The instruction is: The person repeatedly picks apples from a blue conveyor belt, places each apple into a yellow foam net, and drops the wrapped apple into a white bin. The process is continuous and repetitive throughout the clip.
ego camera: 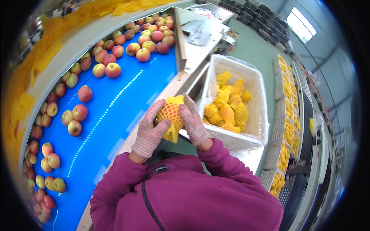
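Between my two gloved hands is an apple in a yellow foam net sleeve (171, 112), its red skin showing through the mesh. My left hand (149, 128) grips it from the left, thumb across the front. On the right side, my right hand (194, 122) presses against the sleeve with fingers pointing up. Both gloves are striped knit. The held fruit is above the gap between the conveyor edge and a white crate (261, 115). Inside that plastic-lined crate lie several sleeved apples (227, 112).
Loose apples (112, 70) lie on the blue conveyor belt (115, 127) to the left, many along its far side. A wooden rail (164, 93) borders the belt. Yellow foam sleeves (43, 62) are heaped beyond it. Stacked crates of sleeved apples (279, 150) stand at right.
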### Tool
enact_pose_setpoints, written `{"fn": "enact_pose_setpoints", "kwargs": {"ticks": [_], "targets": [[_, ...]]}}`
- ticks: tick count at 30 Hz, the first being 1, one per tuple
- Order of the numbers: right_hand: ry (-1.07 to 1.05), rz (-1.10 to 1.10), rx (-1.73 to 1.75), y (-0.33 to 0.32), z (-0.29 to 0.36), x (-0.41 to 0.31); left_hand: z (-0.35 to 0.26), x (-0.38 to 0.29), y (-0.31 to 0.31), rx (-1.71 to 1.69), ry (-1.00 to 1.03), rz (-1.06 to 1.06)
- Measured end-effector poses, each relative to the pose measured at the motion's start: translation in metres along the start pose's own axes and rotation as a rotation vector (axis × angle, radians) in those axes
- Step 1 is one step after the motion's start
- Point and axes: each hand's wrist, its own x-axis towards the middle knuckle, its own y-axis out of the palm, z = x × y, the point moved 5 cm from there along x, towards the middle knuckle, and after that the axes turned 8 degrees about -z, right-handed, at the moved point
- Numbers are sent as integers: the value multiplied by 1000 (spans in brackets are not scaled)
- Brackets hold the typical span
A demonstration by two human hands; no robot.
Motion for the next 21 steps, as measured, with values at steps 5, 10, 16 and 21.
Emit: {"fn": "enact_pose_setpoints", "kwargs": {"ticks": [5, 10, 16, 21], "targets": [[274, 179, 811, -36, 6, 1, -20, 1, 45, -17, 122, 55], [529, 54, 895, -62, -9, 12, -30, 4, 80, 553, 587, 198], [442, 42, 788, -102, -19, 23, -23, 25, 116, 635, 658, 348], [455, -171, 726, -241, -61, 72, -24, 32, 108, 560, 652, 360]]}}
